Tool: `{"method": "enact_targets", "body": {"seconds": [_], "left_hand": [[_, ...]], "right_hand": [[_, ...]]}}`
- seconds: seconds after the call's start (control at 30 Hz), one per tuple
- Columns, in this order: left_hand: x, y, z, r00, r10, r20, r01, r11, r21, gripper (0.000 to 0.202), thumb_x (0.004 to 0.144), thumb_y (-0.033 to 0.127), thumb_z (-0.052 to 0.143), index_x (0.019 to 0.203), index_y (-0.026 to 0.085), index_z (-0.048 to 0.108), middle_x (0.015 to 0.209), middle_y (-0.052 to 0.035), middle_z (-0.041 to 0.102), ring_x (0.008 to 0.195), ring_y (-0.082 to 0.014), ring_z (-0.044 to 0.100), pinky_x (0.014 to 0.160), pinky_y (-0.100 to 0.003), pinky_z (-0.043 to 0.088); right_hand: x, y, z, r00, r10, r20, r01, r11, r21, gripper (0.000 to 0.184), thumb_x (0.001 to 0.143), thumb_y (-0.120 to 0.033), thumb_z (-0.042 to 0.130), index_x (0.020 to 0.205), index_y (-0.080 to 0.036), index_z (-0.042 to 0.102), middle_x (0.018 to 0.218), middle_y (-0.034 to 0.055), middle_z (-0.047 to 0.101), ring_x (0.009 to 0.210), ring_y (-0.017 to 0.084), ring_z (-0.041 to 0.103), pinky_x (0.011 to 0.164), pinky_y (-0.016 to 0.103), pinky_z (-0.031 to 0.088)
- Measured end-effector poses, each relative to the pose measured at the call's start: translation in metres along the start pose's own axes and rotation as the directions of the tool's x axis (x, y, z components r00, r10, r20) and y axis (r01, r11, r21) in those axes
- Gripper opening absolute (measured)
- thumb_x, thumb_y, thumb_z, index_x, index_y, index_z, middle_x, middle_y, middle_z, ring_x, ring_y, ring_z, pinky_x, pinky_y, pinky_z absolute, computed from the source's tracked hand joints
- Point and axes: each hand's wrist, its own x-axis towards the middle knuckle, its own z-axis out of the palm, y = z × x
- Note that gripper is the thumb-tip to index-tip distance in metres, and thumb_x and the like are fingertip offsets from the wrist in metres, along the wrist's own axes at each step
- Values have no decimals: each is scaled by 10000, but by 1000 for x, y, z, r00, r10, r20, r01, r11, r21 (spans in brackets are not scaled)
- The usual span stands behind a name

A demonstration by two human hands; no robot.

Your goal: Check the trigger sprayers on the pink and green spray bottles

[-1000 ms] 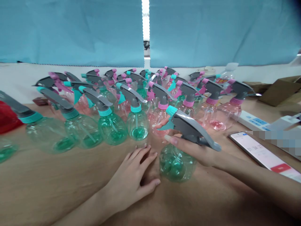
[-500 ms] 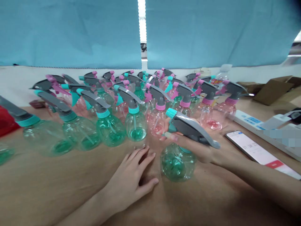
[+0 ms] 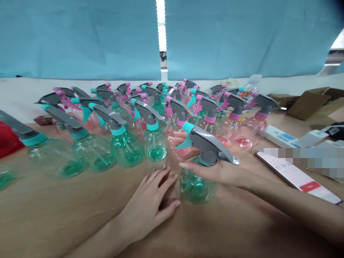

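A blue curtain fills the upper frame behind a brown table; rows of other sprayers stand across the middle. Right of centre, the held bottle has its long axis nearly upright, nozzle toward the left, lever toward the lower right; whether its base touches the table cannot be told. The right hand, the nearer, reaches in from the right edge and is curled part-way about the neck, thumb across the front, fingers behind, so that the bottle lies within its grasp. The left hand rests palm down at lower centre, fingers loosely spread, holding nothing; the bottle lies to its right, just beside the thumb tip.
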Motion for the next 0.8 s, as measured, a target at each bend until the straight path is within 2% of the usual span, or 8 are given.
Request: {"method": "enact_targets", "body": {"seconds": [0.1, 0.17, 0.3, 0.37, 0.5, 0.7, 0.8], "left_hand": [[0, 0, 0, 1000, 4, -1, -4, 1000, -4, 514, 941, 410, 537, 1389, 181, 427, 1449, -138, 418, 1335, -313, 357, 1040, -500, 368], [-1, 0, 0, 1000, 5, -2, -5, 1000, -5, 513, 943, 407, 535, 1392, 184, 422, 1448, -132, 421, 1337, -310, 355, 1042, -497, 367], [-1, 1, 0, 1000, 7, -6, -7, 1000, -3, 517, 940, 404, 539, 1391, 183, 419, 1448, -132, 420, 1334, -307, 361, 1044, -491, 368], [-1, 1, -1, 1000, 8, -9, -9, 1000, -2, 513, 940, 402, 540, 1385, 177, 423, 1444, -137, 423, 1330, -305, 366, 1042, -486, 371], [0, 3, -2, 1000, 7, -8, -7, 1000, -1, 498, 940, 394, 540, 1370, 162, 442, 1439, -144, 428, 1325, -311, 372, 1040, -489, 374], [0, 3, -1, 1000, 4, -18, -4, 1000, -6, 497, 938, 384, 541, 1376, 172, 443, 1441, -136, 432, 1323, -309, 379, 1041, -485, 373], [0, 2, 0, 1000, 2, -25, -2, 1000, -14, 501, 936, 386, 539, 1381, 180, 438, 1444, -132, 433, 1324, -311, 380, 1042, -483, 371]], "right_hand": [[-1, 1, 0, 1000, 0, 2, 0, 998, -70, 122, 793, -227, 653, 910, -244, 621, 887, -10, 702, 783, 152, 694, 719, 280, 598], [0, -1, 0, 1000, 4, -5, -5, 992, -125, 142, 816, -247, 614, 957, -249, 619, 867, -7, 692, 763, 154, 675, 694, 289, 593], [1, -10, 0, 997, 71, 23, -66, 986, -154, 370, 792, -218, 566, 1161, -240, 584, 848, 1, 687, 710, 162, 655, 635, 307, 584], [1, -14, 0, 994, 106, 11, -103, 983, -152, 329, 769, -213, 567, 1093, -242, 616, 850, 7, 695, 717, 173, 669, 613, 303, 584], [1, -14, -1, 993, 118, -17, -119, 985, -126, 98, 766, -224, 586, 858, -242, 616, 896, 13, 700, 820, 183, 690, 668, 291, 593], [4, -14, -4, 997, 50, 61, -41, 988, -147, 101, 773, -163, 567, 844, -231, 587, 866, -13, 673, 745, 134, 652, 698, 265, 576], [5, -18, -5, 998, 33, 49, -28, 995, -100, 89, 773, -179, 575, 820, -245, 612, 814, -13, 662, 789, 150, 658, 755, 284, 570]]}}
